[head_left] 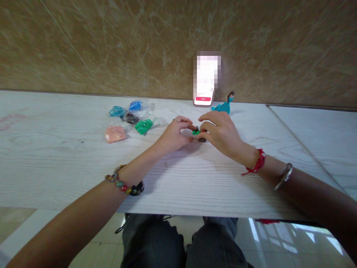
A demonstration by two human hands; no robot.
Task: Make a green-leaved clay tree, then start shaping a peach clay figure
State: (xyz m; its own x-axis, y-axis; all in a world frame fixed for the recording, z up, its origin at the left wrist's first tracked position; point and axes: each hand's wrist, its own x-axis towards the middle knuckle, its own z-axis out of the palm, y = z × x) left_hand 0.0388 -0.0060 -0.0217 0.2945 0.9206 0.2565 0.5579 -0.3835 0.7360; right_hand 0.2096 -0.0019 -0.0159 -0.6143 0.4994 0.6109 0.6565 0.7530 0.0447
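Observation:
Between my two hands is a small green-and-brown clay piece (196, 132), held just above the white table. My left hand (178, 133) reaches in from the left, its fingertips closed at the piece's left end. From the right, my right hand (220, 130) pinches the other end with thumb and fingers. Part of the clay is hidden behind the right fingers, and its full shape cannot be made out. A dark brown bit shows below the right fingertips. Just beyond the right hand stands a teal clay figure (223, 107) with a brown top.
Small clear bags of clay lie to the left: green (144, 126), pink (115, 133), dark brown (131, 118), blue (135, 106) and teal (117, 111). A phone (206, 80) with a lit screen leans against the brown marbled wall (111, 44). The white table's (69, 163) front edge is above my knees.

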